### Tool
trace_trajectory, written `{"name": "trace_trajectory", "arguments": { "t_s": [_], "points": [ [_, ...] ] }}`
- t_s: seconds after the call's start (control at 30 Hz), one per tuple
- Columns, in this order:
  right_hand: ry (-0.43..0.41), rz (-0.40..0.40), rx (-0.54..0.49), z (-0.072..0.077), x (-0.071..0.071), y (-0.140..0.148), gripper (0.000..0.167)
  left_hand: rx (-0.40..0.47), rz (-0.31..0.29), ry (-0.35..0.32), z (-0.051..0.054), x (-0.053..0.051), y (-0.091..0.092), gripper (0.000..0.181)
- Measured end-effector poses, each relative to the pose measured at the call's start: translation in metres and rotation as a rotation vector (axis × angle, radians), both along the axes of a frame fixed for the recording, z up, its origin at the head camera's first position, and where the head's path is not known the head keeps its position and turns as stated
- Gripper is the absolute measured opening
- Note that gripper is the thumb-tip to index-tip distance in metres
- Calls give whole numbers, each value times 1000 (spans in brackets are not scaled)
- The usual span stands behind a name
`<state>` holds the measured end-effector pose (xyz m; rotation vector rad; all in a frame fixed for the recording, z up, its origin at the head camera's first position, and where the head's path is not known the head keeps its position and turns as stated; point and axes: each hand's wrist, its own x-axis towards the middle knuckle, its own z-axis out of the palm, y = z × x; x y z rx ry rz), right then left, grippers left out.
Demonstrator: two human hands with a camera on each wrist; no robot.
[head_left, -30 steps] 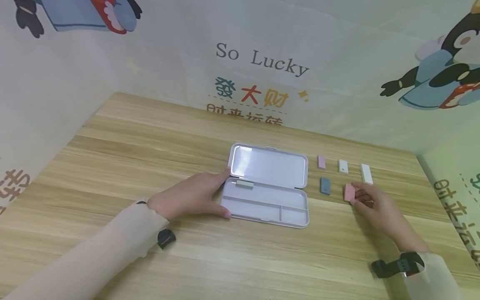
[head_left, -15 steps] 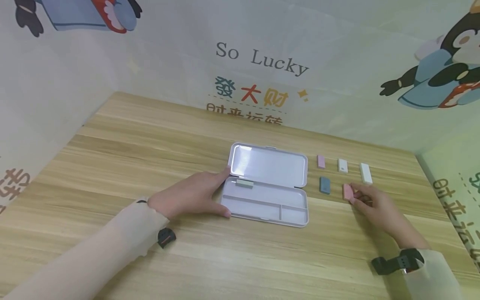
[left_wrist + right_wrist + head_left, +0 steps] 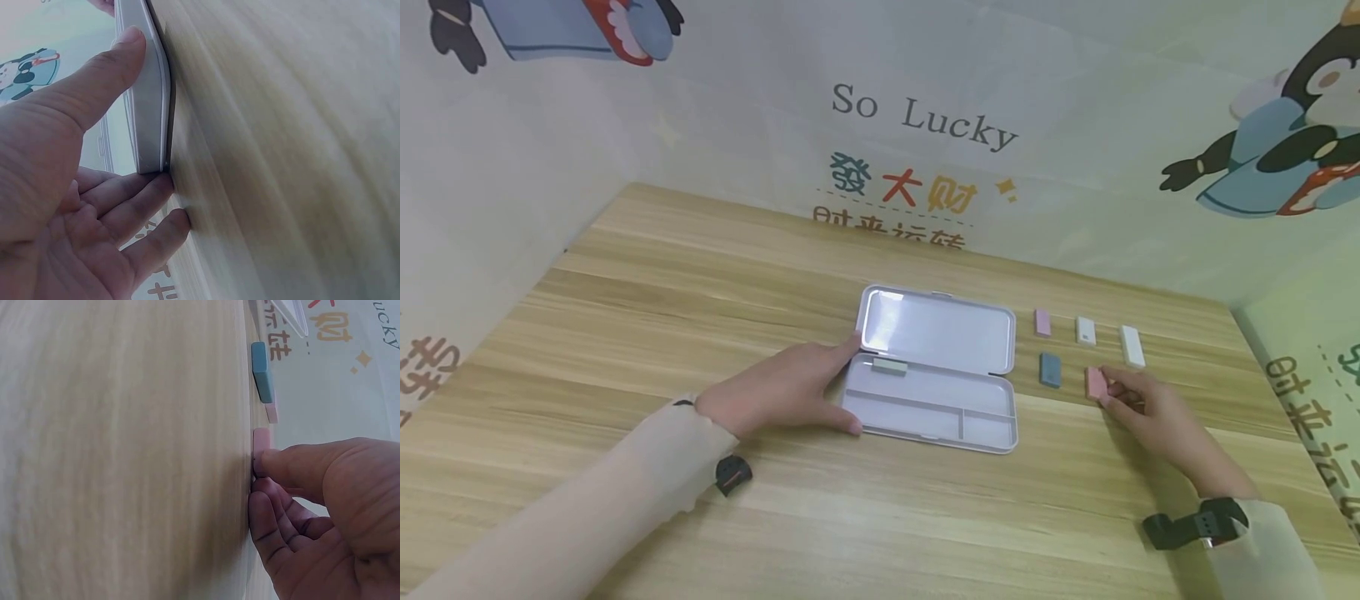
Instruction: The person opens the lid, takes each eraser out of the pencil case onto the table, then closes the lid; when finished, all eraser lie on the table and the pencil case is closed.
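Note:
A pale lilac pencil case (image 3: 932, 423) lies with its lid (image 3: 940, 329) folded back. In its rear compartment, at the left, sits a pale green eraser (image 3: 889, 366). My left hand (image 3: 793, 387) rests against the case's left end, thumb extended to the front wall and fingers by the hinge side; its other fingers touch the table in the left wrist view. My right hand (image 3: 1157, 412) pinches a pink eraser (image 3: 1096, 383) between thumb and fingers, low at the table surface. Beside it lies a blue eraser (image 3: 262, 372), apart from the fingers.
Behind the right hand lie a lilac-pink eraser (image 3: 1042, 322), a small white eraser (image 3: 1086, 332) and a longer white eraser (image 3: 1132, 347). The wood-grain table (image 3: 850, 517) meets a printed cloth backdrop (image 3: 737, 125) at the back and sides.
My right hand has shifted very slightly left with the pink eraser, then stayed put. The left hand and the pencil case hold their positions.

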<state>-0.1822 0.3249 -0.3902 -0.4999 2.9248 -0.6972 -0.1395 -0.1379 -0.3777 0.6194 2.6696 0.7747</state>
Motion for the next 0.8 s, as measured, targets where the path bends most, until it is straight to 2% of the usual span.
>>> {"name": "trace_trajectory", "arguments": {
  "t_s": [0.23, 0.53, 0.67, 0.8],
  "points": [
    [17, -1, -9, 0, 1, -2, 45, 14, 0, 1, 0, 1, 0, 119],
    [-34, -21, -25, 6, 2, 2, 47, 23, -6, -2, -1, -1, 2, 119],
    [44, -24, -32, 10, 3, -3, 44, 22, -10, 11, 0, 0, 1, 119],
    [186, -2, -41, 15, 5, -24, 38, 18, -11, 19, 0, 1, -1, 118]
  ]
}}
